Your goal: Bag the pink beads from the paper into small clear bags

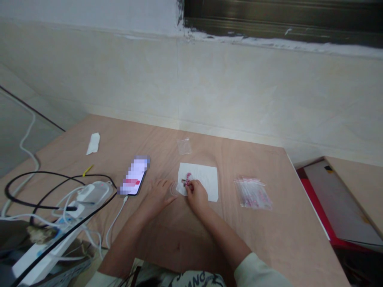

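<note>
My left hand (159, 194) rests flat on the wooden table (167, 227), fingers spread and thumb out. By its thumb, a bit of clear plastic (173, 189) shows faintly. The fingers of my right hand (198, 196) pinch a small pink piece (188, 177) with a dark bit at its side; its exact kind is too small to make out. Under the piece lies a white sheet of paper (206, 175), which the right fingers partly cover.
A clear bag (184, 146) lies behind the paper. To the right is a stack of clear bags with pink contents (253, 193). A phone (134, 175) on a white cable, a power strip (80, 207), looped black cable (44, 207) and paper scrap (93, 143) are left.
</note>
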{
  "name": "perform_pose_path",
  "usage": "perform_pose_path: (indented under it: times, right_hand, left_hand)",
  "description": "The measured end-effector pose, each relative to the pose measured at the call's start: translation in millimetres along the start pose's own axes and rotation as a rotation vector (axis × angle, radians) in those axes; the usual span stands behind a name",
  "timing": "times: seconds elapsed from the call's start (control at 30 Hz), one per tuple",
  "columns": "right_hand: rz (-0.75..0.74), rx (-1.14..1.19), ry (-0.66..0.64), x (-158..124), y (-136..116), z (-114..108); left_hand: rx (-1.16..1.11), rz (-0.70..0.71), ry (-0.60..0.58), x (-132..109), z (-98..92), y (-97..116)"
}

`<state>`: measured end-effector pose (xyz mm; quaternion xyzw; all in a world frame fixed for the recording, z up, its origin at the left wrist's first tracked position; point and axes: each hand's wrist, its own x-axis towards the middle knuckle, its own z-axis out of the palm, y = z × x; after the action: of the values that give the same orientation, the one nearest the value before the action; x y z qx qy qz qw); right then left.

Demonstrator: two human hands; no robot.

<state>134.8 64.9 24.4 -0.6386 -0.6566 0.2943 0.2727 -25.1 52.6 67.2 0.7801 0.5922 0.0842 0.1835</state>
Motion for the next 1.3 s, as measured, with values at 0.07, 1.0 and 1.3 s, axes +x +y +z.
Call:
perform_pose_path:
  times: [0.07, 1.0, 1.3]
  right_hand:
    - [0.001, 0.048, 0.014, -0.6, -2.6, -1.4]
    - [-0.137, 0.15, -0.036, 16.5, -1.8, -13.4]
    - [-0.121, 0.059, 0.018, 13.0, 0.7, -6.2]
  left_hand:
    - [0.015, 0.003, 0.015, 1.3, 2.4, -0.2]
    - [0.018, -0.057, -0.018, 10.8, 9.0, 7.2]
    - [0.054, -0.06, -0.007, 11.5, 11.4, 5.8]
